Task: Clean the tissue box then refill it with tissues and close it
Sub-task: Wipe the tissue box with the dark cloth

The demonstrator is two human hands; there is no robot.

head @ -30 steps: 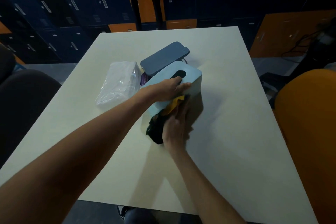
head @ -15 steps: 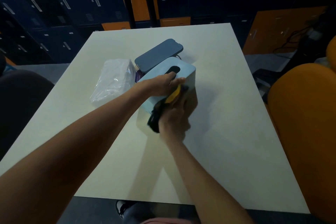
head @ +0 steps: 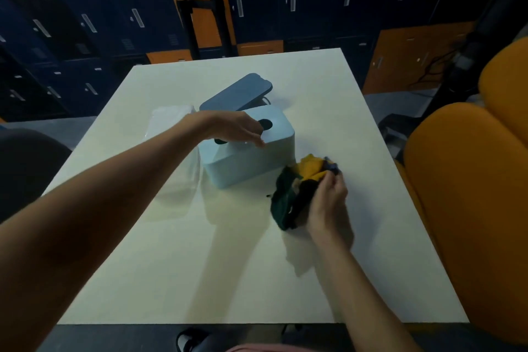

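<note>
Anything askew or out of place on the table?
Only the dark blue cover: it lies tilted behind the tissue box, one end raised, on what I cannot tell. No spill or damage shows.

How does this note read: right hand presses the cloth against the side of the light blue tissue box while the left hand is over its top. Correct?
Not quite. The head view shows the right hand gripping the cloth apart from the tissue box, to its right over the table. The left hand is over the box's top, as stated.
</note>
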